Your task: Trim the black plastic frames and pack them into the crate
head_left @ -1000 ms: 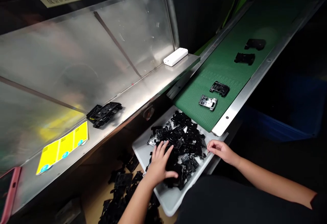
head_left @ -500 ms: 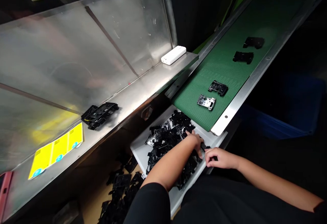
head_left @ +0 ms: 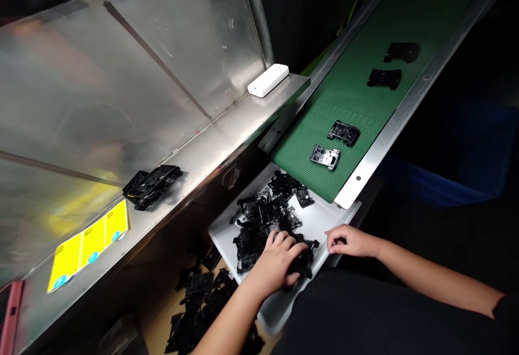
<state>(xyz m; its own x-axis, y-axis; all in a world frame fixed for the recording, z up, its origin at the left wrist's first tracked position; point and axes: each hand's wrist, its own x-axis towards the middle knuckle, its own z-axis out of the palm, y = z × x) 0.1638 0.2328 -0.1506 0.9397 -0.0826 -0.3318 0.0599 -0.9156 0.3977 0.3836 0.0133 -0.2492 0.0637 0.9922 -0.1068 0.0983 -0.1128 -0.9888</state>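
Note:
Palm down, my left hand (head_left: pixel 281 258) rests on a heap of black plastic parts (head_left: pixel 263 214). Its fingers are spread over the parts, and the surfaces under the palm are hidden. The heap lies in a white tray (head_left: pixel 320 212). At the tray's right rim, my right hand (head_left: pixel 351 240) has its fingers curled closed over the edge. Just above the tray ends a green conveyor belt (head_left: pixel 300 155). Two black parts (head_left: pixel 344 132) lie near the belt's lower end, the nearer one shining in the light.
Farther up the belt lie two more dark parts (head_left: pixel 384 78). A metal shelf (head_left: pixel 219 147) on the left bears a white box-shaped device (head_left: pixel 268 80), stacked black parts (head_left: pixel 152 186) and a yellow card (head_left: pixel 89 247). Below, a carton (head_left: pixel 156 312) holds more black parts. A blue bin (head_left: pixel 441 185) stands right.
My left hand has moved back toward me and leftward across the tray, with parts pulled along. White tray bottom now shows near the belt. My right hand stays at the rim.

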